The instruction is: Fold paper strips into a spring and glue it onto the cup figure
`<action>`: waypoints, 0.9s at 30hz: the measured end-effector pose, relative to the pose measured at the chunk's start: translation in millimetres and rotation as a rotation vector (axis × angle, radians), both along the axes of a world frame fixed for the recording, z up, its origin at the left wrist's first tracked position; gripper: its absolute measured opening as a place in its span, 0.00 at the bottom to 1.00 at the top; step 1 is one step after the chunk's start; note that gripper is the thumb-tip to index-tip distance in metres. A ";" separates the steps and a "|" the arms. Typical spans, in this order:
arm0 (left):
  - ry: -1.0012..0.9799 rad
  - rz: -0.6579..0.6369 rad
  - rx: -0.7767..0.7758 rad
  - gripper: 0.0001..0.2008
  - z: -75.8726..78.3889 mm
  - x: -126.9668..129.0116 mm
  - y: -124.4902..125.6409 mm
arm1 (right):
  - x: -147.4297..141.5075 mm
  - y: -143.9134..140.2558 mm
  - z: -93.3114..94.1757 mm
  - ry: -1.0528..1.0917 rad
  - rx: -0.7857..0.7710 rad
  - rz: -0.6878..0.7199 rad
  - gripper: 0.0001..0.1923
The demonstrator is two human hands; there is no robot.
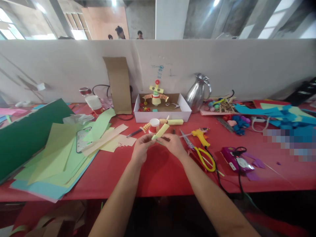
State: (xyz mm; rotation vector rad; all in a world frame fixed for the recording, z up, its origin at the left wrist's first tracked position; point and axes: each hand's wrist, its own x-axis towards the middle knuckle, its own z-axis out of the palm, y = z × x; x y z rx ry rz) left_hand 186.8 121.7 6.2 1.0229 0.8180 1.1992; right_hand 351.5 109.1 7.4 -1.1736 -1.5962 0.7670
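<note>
Covering the scene, a red tabletop point(160, 171) carries a green sheet point(27, 131) at far left, loose paper point(64, 154) beside it, and a white box point(161, 113) in the middle far side. Yellow scissors point(203, 154) lie right of the hands. Left hand point(140, 146) and right hand point(174, 144) meet at the centre, fingers pinching a yellow strip point(161, 131) just near of a small cup point(154, 125).

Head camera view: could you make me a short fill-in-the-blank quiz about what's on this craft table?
1. Both hands, left hand and right hand, hold a folded strip of ____ paper.
2. The table is covered in ____.
3. The scissors have ____ handles.
4. The paper figure stands inside a white ____.

Missing words: yellow; red; yellow; box
</note>
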 end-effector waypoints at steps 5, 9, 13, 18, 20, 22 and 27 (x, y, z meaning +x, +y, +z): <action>0.088 0.116 0.041 0.11 -0.6 3.5 -0.3 | -2.2 0.4 -2.3 -0.098 0.022 -0.016 0.12; 0.107 0.201 0.073 0.11 -4.0 10.0 -1.6 | -4.4 -0.7 -1.7 0.006 0.008 0.048 0.14; 0.106 0.188 0.114 0.09 -5.9 12.7 -2.6 | -2.6 -1.2 0.1 -0.017 0.019 0.038 0.12; 0.065 0.155 0.091 0.09 -6.8 10.3 -0.8 | 0.1 1.2 -2.3 0.023 -0.017 0.020 0.12; 0.066 0.145 0.013 0.11 -7.1 8.6 0.2 | 1.3 2.3 -3.0 0.028 -0.035 0.011 0.12; 0.074 0.133 -0.050 0.14 -7.6 7.4 0.8 | 3.0 3.0 -2.9 0.012 -0.051 0.001 0.12; 0.052 0.106 -0.087 0.19 -8.5 8.4 0.5 | 7.6 4.8 -3.9 0.026 -0.137 0.038 0.14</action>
